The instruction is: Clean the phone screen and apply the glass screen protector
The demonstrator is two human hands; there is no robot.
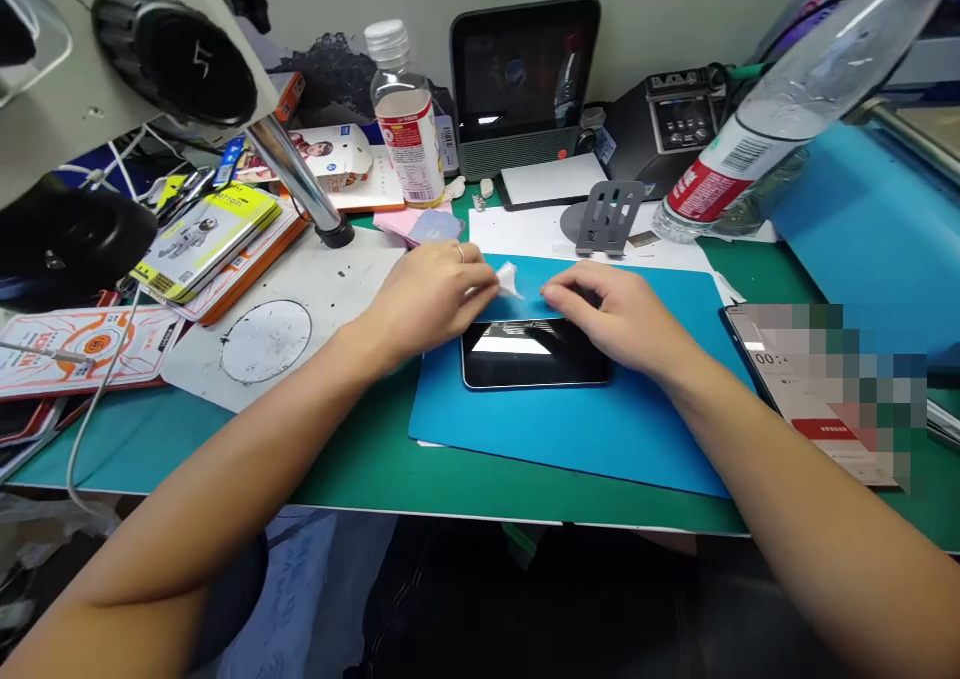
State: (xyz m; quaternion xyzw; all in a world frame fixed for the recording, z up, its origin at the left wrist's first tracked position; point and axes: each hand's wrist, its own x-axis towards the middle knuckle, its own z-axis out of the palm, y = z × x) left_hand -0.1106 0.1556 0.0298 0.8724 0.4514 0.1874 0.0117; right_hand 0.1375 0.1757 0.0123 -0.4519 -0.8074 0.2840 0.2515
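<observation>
Bare hands at a black phone (536, 359), the landmark, lying screen-up on a blue mat (570, 439). The left hand (439, 294), at the phone's far left corner, pinches a white scrap (509, 282) between thumb and fingers. The right hand (622, 309) overlaps the phone's far right corner, fingers curled toward the thumb; whether they grip anything cannot be told. Beyond the phone: a grey stand (611, 219); to its right, a lit phone (772, 369).
</observation>
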